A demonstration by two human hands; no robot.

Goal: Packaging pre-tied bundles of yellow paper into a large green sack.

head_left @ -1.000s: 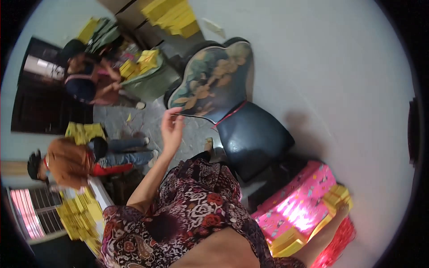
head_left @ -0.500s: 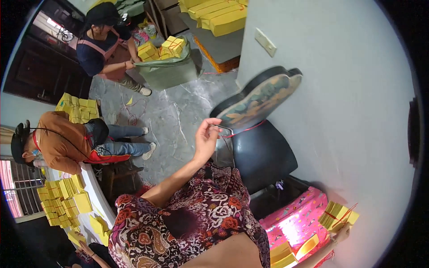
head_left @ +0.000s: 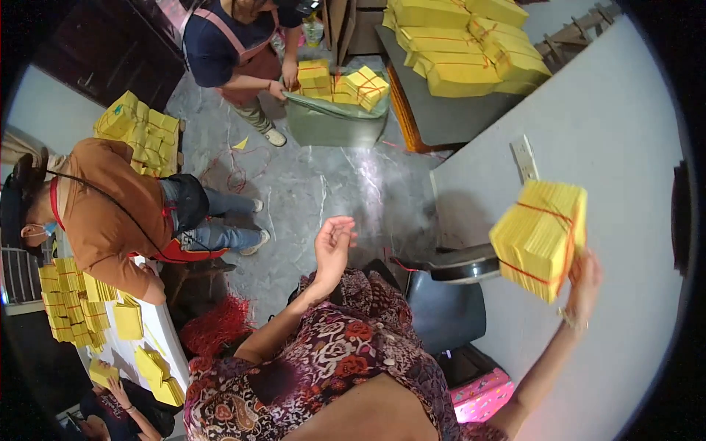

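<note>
A thick bundle of yellow paper (head_left: pixel 537 235), tied crosswise with red string, is raised at the right in front of the pale wall. My right hand (head_left: pixel 585 278) grips its right-hand side, the fingers partly hidden behind it. In front of my body, my left hand (head_left: pixel 335 246) hangs in the air with fingers loosely bent and apart, nothing visible in it. A dark chair (head_left: pixel 445 312) stands between my two hands; its backrest (head_left: pixel 463 266) shows edge-on, partly behind the bundle.
Across the floor, a person in a pink apron (head_left: pixel 243 51) holds a green sack (head_left: pixel 334 125) of yellow bundles. Another in a brown top (head_left: pixel 110 206) leans over a white table (head_left: pixel 165 323) with paper stacks. Red string (head_left: pixel 217 323) lies left; a bundle-laden platform (head_left: pixel 441 121) stands far right.
My right hand has lifted the yellow paper bundle up from the lower right beside the pink cloth. My left hand has come away from the chair's backrest. My view has shifted.
</note>
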